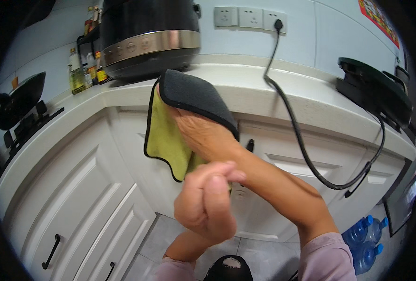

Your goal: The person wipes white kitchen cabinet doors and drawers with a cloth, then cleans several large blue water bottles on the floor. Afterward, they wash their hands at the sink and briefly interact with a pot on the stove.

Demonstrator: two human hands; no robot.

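A two-sided cloth (197,93), dark grey on one face and yellow-green on the other with black edging, drapes over my right hand (204,131). The cloth hides my right fingers, which are at the countertop edge (243,93) just below a black cooker (151,42) with a metallic control band. Lower and nearer the camera, my left hand (206,202) is raised with its fingers curled. It overlaps the view of my right forearm, and nothing is visible in it.
A black electrical appliance (373,87) sits at right, its cord (292,116) looping below the counter edge from a wall socket (274,21). Bottles (76,75) stand left of the cooker; a pan (21,100) is over the hob. Blue water bottles (364,258) stand on the floor.
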